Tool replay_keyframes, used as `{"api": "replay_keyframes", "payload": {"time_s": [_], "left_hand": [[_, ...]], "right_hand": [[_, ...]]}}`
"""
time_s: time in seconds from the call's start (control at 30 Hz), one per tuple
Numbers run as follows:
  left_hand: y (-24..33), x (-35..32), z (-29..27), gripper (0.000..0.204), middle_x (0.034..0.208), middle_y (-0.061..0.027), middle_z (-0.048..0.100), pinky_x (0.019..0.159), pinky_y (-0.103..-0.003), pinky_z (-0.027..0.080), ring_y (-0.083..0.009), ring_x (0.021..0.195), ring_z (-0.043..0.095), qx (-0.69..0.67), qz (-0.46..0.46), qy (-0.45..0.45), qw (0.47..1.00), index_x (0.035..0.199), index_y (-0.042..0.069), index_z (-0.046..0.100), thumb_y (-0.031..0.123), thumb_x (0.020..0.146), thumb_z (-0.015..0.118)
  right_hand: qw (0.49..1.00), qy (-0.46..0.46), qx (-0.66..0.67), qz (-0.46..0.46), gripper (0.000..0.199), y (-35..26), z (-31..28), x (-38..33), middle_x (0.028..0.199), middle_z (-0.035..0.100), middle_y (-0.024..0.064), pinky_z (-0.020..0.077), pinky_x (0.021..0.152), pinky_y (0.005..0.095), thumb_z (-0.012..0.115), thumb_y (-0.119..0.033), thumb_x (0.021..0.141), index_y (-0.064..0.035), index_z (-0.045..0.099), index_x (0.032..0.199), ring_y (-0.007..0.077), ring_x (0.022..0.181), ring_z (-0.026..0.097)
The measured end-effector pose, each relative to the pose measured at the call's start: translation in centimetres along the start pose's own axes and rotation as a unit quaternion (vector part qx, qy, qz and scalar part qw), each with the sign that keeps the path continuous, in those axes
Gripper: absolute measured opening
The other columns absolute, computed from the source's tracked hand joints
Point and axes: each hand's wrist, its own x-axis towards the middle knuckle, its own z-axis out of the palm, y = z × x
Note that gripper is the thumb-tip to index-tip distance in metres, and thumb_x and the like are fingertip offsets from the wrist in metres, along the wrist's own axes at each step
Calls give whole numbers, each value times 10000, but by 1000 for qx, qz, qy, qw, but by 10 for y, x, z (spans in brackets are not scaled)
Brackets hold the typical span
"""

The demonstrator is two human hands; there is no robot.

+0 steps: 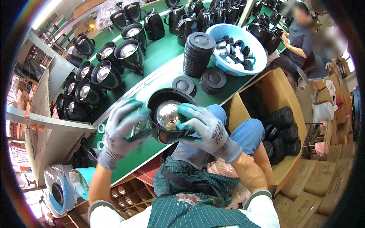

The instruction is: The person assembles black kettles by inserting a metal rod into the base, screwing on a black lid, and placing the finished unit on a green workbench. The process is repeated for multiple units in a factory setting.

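Note:
Above my lap and the bench edge, a black jug body is tipped with its round opening toward me. Inside it shows a shiny silver rounded liner. My left hand, in a grey glove with green fingertips, curls against the jug's left side; a thin shiny piece between its fingers is too blurred to name. My right hand, gloved alike, grips the right side, its fingertips over the rim beside the liner. Just beyond stand a tall stack of black round discs and two lower stacks, one of them disc stack.
A blue basin of small black-and-white parts stands on the green bench. Similar jugs line the left, upright black jugs the back. An open carton of black parts is at my right. Another person sits far right.

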Motion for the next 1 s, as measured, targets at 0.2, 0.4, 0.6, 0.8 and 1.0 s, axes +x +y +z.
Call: {"api": "replay_keyframes", "payload": {"time_s": [0.2, 0.4, 0.6, 0.8, 1.0], "left_hand": [[-4, -144, 86, 605, 1347, -137, 618, 1034, -322, 484, -215, 1175, 626, -344, -454, 6, 822, 1491, -7, 480, -15, 916, 670], [-36, -205, 169, 642, 1484, -175, 541, 1151, -410, 445, -266, 1378, 511, -598, -443, -108, 658, 1508, 44, 468, 219, 948, 728], [-52, -201, 204, 593, 1514, -125, 514, 1184, -411, 401, -243, 1382, 496, -450, -349, -168, 804, 1529, 69, 438, 219, 1000, 660], [-51, -216, 205, 581, 1525, -126, 505, 1198, -416, 385, -250, 1395, 487, -497, -413, -165, 745, 1536, 71, 429, 230, 1015, 631], [-46, -232, 207, 569, 1536, -126, 495, 1212, -421, 370, -258, 1407, 477, -521, -439, -171, 712, 1543, 72, 420, 241, 1031, 603]], "right_hand": [[965, 112, 191, 143, 427, -28, 8, -28, 1432, 580, 266, 516, 1061, 430, 937, -155, 705, -32, 671, 1016, 389, 1326, 596], [956, -5, 244, 166, 406, -27, 29, -22, 1509, 505, 275, 459, 1085, 470, 917, -245, 736, -64, 667, 1001, 412, 1347, 552], [900, -123, 358, 217, 466, 54, 37, 34, 1468, 564, 192, 393, 1114, 475, 803, -322, 855, -94, 678, 1242, 354, 1292, 580], [802, -327, -296, 403, 1147, 174, 123, 106, 1676, 181, 280, 307, 1210, 524, 732, -673, 829, -217, 100, 1672, 451, 1506, 303], [807, -301, -262, 435, 1047, 164, 132, 111, 1644, 239, 289, 371, 1168, 520, 782, -620, 792, -307, 258, 1642, 455, 1489, 339]]}}
